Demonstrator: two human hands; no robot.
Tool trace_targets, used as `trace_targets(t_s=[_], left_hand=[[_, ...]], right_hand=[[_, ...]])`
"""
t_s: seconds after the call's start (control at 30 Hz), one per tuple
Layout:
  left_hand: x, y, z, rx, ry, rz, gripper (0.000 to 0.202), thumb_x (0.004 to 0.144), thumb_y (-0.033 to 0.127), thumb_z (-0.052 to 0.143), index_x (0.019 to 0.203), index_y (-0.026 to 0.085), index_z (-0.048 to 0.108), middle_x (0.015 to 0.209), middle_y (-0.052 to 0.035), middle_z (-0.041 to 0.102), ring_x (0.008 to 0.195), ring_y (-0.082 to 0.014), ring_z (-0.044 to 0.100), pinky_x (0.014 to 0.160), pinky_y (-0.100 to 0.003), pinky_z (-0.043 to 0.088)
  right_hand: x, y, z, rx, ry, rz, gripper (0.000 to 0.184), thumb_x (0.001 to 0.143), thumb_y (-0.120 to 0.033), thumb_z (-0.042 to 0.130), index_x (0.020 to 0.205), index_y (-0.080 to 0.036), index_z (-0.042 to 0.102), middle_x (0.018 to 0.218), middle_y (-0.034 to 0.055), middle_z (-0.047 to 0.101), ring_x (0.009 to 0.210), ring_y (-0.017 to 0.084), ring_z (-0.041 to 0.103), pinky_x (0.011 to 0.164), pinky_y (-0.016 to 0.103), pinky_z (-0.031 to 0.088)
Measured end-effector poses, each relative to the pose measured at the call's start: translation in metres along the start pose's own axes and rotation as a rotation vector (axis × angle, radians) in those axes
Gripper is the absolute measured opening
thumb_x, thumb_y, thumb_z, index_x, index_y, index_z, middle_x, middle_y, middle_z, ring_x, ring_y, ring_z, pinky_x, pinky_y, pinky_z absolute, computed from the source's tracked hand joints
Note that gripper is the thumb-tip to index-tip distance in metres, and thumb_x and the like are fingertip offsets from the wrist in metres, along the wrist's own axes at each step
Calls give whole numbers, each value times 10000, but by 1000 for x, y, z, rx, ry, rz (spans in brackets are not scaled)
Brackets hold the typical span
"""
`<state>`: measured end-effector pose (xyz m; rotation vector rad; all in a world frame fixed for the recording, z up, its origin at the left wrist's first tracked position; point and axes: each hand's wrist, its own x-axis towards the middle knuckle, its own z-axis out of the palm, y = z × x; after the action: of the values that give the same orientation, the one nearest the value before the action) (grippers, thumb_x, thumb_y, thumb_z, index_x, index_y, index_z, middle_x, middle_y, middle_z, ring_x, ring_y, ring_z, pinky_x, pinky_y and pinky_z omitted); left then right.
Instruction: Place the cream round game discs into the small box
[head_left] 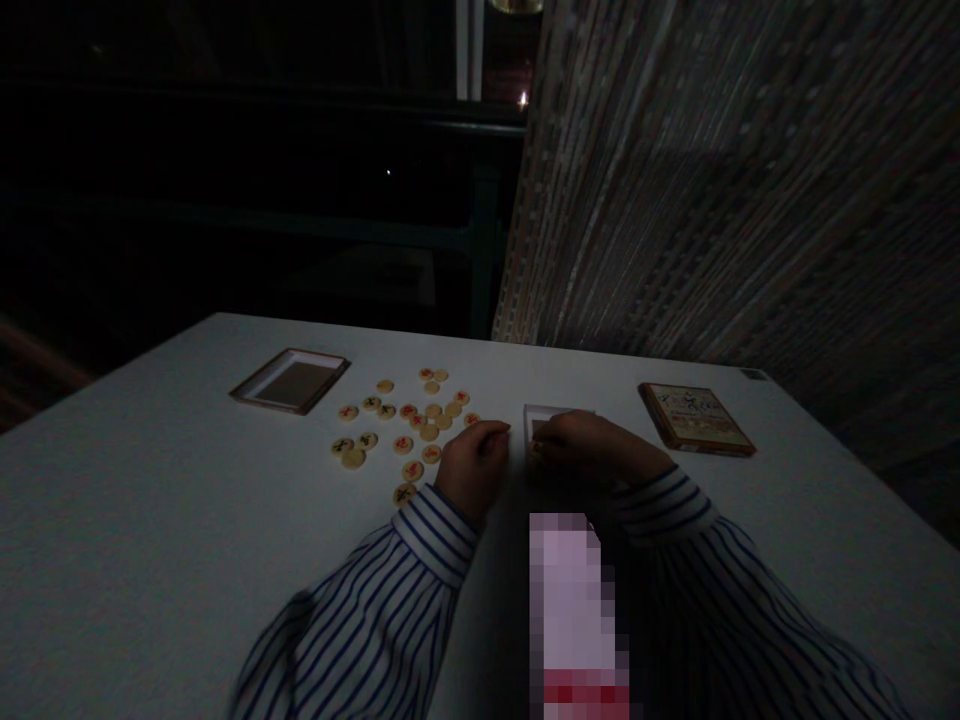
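Several round wooden xiangqi pieces (428, 432) lie scattered on the white table, some face up with red or black characters, others blank side up. At their right edge is my left hand (474, 468), its fingers curled and the thumb and index close together; whatever is between them does not show. My right hand (596, 446) reaches over a small open box (537, 411) with pale walls, fingers bent down at its left part. A small pale bit shows at those fingertips, too dark to make out. The hand hides most of the box.
An open box half (289, 381) with brown edges lies at the table's far left. Toward the right lies a printed box lid (697, 418). A string curtain (645, 180) hangs beyond the white table (187, 480). A pixelated patch covers the bottom middle.
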<state>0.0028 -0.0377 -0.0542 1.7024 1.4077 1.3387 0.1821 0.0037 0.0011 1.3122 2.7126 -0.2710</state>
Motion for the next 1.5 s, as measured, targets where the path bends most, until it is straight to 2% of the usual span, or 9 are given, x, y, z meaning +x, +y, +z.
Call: trace_targets(t_s=[0.17, 0.43, 0.6, 0.8, 0.97, 1.07, 1.2, 1.33, 1.5], left_hand=[[0, -1, 0, -27, 7, -2, 173, 745, 223, 538, 865, 196, 659, 802, -35, 679, 736, -159, 609, 687, -268, 460], [0, -3, 2, -26, 17, 5, 177, 755, 227, 530, 875, 194, 657, 804, -37, 676, 732, -156, 606, 690, -270, 465], [0, -1, 1, -14, 11, 23, 182, 767, 234, 520, 885, 190, 651, 800, -38, 666, 726, -151, 596, 676, -262, 459], [0, 4, 0, 16, 10, 60, 193, 776, 221, 502, 900, 183, 645, 800, -40, 660, 713, -145, 590, 661, -257, 462], [-2, 13, -2, 22, 3, 82, 201, 778, 207, 492, 910, 173, 639, 837, -46, 668, 750, -147, 596, 703, -272, 470], [-3, 20, -12, -8, 11, 76, 206, 781, 230, 500, 922, 172, 638, 829, -38, 670, 747, -140, 605, 704, -263, 477], [-2, 23, -40, -27, 58, 41, 216, 778, 277, 520, 928, 179, 640, 848, -39, 679, 769, -146, 619, 722, -268, 486], [-1, 11, -70, -34, 180, -4, 258, 763, 347, 548, 931, 173, 637, 851, -49, 677, 756, -160, 626, 703, -285, 501], [-4, -6, -87, -43, 344, -44, 264, 765, 363, 540, 902, 159, 635, 821, -49, 673, 744, -158, 631, 706, -293, 507]], right_hand=[[0, -1, 0, 4, 4, 19, 231, 787, -202, 441, 850, -189, 663, 806, 52, 664, 695, 151, 583, 584, 237, 357], [-5, 0, -5, -20, 38, 20, 230, 822, -277, 434, 854, -195, 647, 822, 54, 666, 724, 165, 589, 586, 245, 358], [-11, -4, -15, -37, 152, 65, 289, 847, -291, 401, 947, -189, 652, 921, 76, 670, 850, 193, 595, 707, 269, 387], [-23, -18, -26, -45, 319, 89, 331, 857, -269, 374, 1053, -161, 617, 1015, 82, 652, 907, 194, 588, 776, 283, 398], [-35, -28, -20, -115, 335, 60, 299, 870, -258, 370, 1006, -176, 623, 910, 75, 664, 840, 177, 593, 729, 275, 399], [-43, -28, -3, -163, 368, 84, 255, 866, -254, 389, 985, -199, 607, 858, 63, 658, 777, 178, 589, 655, 276, 383], [-52, -20, 25, -137, 469, 83, 237, 868, -259, 389, 978, -200, 591, 876, 64, 645, 761, 173, 576, 635, 277, 363], [-57, -17, 39, -86, 649, 82, 269, 887, -279, 359, 994, -175, 583, 932, 84, 637, 813, 175, 560, 683, 289, 367], [-61, -17, 45, -59, 673, 96, 277, 884, -283, 370, 1001, -166, 592, 891, 83, 648, 786, 180, 569, 672, 297, 372]])
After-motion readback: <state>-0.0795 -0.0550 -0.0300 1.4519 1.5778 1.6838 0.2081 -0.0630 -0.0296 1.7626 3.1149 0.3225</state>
